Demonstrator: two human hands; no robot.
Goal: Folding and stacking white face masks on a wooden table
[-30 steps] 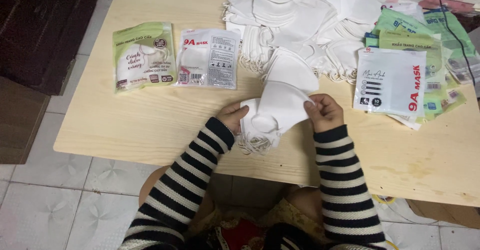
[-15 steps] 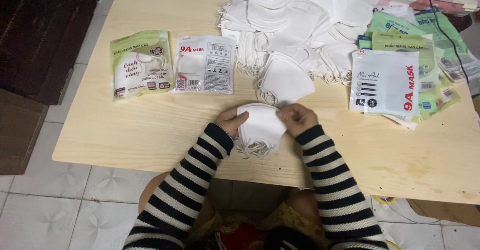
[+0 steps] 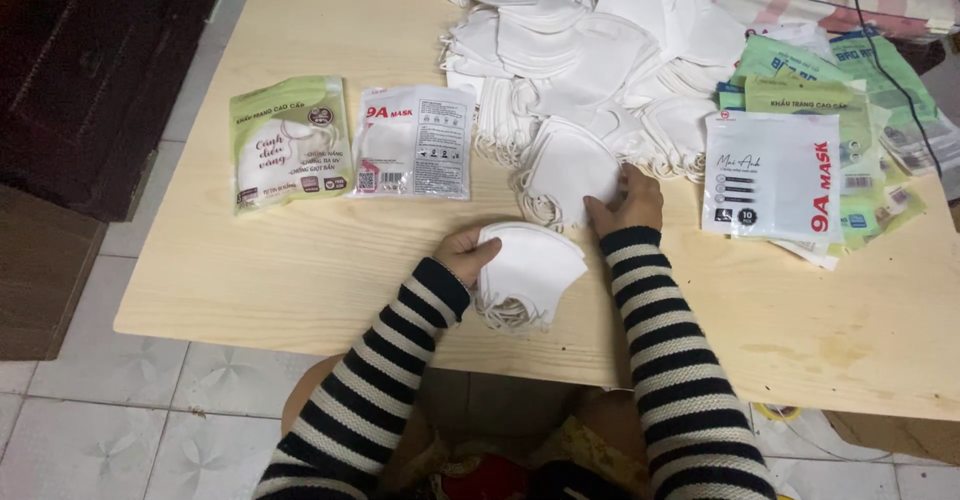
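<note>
A small stack of white masks (image 3: 530, 272) is kept in the left hand (image 3: 466, 253), fingers closed on its edge so it stays together. The right hand (image 3: 626, 200), fingers spread, is laid on a folded mask (image 3: 570, 165) just beyond, at the big mask pile (image 3: 590, 50).

Two flat pouches lie side by side on the far left of the table (image 3: 300, 270): a green and white pouch (image 3: 290, 142), and just right of it a white pouch (image 3: 415, 142) with red lettering. On the right, a larger white packet (image 3: 772, 177) with red lettering rests atop a fanned stack of green packets (image 3: 850, 95).
</note>
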